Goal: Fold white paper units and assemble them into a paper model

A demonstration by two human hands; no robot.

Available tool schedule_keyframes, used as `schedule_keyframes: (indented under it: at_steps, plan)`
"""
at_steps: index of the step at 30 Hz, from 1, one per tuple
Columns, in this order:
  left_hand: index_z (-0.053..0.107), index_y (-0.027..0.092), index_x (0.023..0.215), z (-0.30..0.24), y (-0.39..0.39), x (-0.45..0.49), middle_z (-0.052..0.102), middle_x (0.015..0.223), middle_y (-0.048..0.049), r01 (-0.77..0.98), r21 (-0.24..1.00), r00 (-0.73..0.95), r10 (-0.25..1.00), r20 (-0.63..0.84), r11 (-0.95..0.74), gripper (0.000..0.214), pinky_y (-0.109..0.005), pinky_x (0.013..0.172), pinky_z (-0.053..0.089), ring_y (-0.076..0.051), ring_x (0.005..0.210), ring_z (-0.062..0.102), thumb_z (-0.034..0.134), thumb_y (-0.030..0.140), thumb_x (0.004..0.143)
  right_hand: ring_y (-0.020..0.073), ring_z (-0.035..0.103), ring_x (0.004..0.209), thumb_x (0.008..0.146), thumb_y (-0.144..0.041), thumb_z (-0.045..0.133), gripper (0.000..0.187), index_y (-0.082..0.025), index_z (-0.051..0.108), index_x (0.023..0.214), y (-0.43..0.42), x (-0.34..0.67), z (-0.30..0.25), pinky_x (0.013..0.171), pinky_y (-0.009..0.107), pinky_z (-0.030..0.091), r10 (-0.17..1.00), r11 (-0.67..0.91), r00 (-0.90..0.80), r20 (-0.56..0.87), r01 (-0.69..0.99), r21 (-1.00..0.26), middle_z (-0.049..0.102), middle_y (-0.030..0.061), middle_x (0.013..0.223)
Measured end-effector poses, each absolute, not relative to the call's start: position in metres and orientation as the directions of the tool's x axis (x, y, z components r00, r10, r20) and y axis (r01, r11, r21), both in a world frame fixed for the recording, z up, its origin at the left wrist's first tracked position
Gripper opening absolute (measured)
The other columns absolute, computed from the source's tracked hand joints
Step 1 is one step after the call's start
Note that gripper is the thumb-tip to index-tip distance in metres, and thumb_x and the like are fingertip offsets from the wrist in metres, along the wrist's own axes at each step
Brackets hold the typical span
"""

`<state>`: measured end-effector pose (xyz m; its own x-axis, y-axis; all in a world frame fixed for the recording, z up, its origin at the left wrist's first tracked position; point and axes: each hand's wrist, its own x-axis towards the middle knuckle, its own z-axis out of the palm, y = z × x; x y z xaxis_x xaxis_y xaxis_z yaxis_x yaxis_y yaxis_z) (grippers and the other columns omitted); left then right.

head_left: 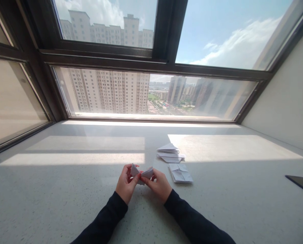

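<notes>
A small folded piece of white paper (141,173) is held between both hands just above the grey sill surface (64,189). My left hand (126,185) pinches its left half, fingers closed on it. My right hand (158,185) pinches the right half the same way. Both arms are in dark sleeves. Just right of my right hand lies a flat stack of folded white papers (180,173), and behind it a second, looser pile of folded papers (169,153).
The sill runs up to a dark-framed window (151,66) with tower blocks outside. A white wall (288,101) closes the right side. A dark flat phone-like object (301,183) lies at the right edge. Sunlit patches cross the surface.
</notes>
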<state>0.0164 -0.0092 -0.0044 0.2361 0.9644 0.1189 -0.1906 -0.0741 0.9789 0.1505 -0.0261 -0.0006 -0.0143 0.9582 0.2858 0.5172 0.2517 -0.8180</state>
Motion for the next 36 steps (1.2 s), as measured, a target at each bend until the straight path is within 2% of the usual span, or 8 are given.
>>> schedule_keyframes:
  at_steps: [5,8,11,15,19,30,33,36]
  plan:
    - [0.043,0.017,0.086,0.0,-0.011,0.015,0.055,0.08,-0.0028,-0.1,0.992,0.202,0.974,0.097,-0.078,0.035,-0.026,0.06,0.044,-0.017,0.074,0.057,0.061,0.033,0.061,0.011,0.048,0.053,0.066,-0.039,0.056,0.026,-0.014,0.059,0.072,-0.023,0.155,0.003,0.049,0.022,0.039,0.985,0.175,-0.042,0.17,0.28,-0.944,0.057,0.001,0.061]
    - [0.043,0.018,0.092,0.003,-0.014,0.015,0.054,0.075,-0.001,-0.123,0.987,0.21,0.969,0.131,-0.107,0.037,-0.025,0.057,0.044,-0.016,0.07,0.057,0.059,0.033,0.063,0.0101,0.047,0.05,0.063,-0.041,0.059,0.029,-0.013,0.058,0.071,-0.031,0.167,0.01,0.047,0.022,0.038,0.982,0.081,-0.184,0.039,0.222,-0.972,0.055,0.0,0.059]
    - [0.044,0.018,0.094,0.005,-0.015,0.013,0.051,0.075,-0.0008,-0.137,0.984,0.214,0.967,0.14,-0.112,0.031,-0.024,0.052,0.044,-0.015,0.067,0.056,0.052,0.033,0.068,0.0105,0.048,0.05,0.062,-0.039,0.059,0.026,-0.013,0.058,0.067,-0.052,0.192,0.016,0.046,0.021,0.037,0.943,-0.001,-0.308,-0.126,0.377,-0.926,0.055,-0.0001,0.057]
    - [0.046,0.018,0.091,0.005,-0.014,0.013,0.052,0.076,-0.0013,-0.089,0.989,0.228,0.964,0.138,-0.12,0.025,-0.023,0.05,0.042,-0.013,0.063,0.053,0.049,0.028,0.068,0.0126,0.047,0.052,0.063,-0.034,0.056,0.022,-0.014,0.056,0.056,-0.084,0.242,0.018,0.047,0.022,0.034,0.982,-0.082,-0.055,-0.179,0.732,-0.677,0.055,0.0008,0.055]
    - [0.049,0.018,0.087,0.003,-0.014,0.014,0.053,0.075,-0.001,-0.063,0.989,0.225,0.963,0.147,-0.136,0.022,-0.022,0.049,0.041,-0.011,0.06,0.051,0.048,0.023,0.065,0.0147,0.05,0.055,0.066,-0.038,0.05,0.025,-0.015,0.059,0.06,-0.099,0.28,0.022,0.049,0.023,0.035,0.982,-0.176,0.1,-0.162,0.801,-0.572,0.057,0.0014,0.057]
    - [0.051,0.016,0.082,0.009,-0.015,0.012,0.055,0.073,-0.0015,-0.045,0.988,0.216,0.965,0.151,-0.145,0.022,-0.022,0.049,0.04,-0.012,0.059,0.05,0.046,0.021,0.061,0.0154,0.049,0.053,0.067,-0.036,0.048,0.022,-0.017,0.053,0.058,-0.097,0.277,0.017,0.048,0.025,0.035,0.987,-0.152,0.155,-0.031,0.878,-0.453,0.056,0.0015,0.056]
    - [0.051,0.016,0.081,0.009,-0.015,0.012,0.055,0.073,-0.0017,-0.042,0.989,0.22,0.964,0.151,-0.145,0.021,-0.023,0.049,0.04,-0.012,0.059,0.05,0.047,0.021,0.06,0.0162,0.05,0.055,0.063,-0.033,0.053,0.015,-0.018,0.053,0.065,-0.098,0.278,0.012,0.05,0.027,0.039,0.973,-0.181,0.225,0.055,0.887,-0.426,0.055,0.0023,0.06]
    - [0.052,0.016,0.081,0.008,-0.014,0.012,0.055,0.072,-0.0017,-0.042,0.987,0.221,0.962,0.16,-0.154,0.021,-0.023,0.049,0.04,-0.012,0.058,0.05,0.047,0.02,0.061,0.0178,0.051,0.06,0.057,-0.028,0.059,0.023,-0.016,0.053,0.076,-0.097,0.281,0.008,0.054,0.029,0.043,0.943,-0.168,0.268,0.195,0.894,-0.415,0.053,0.0041,0.067]
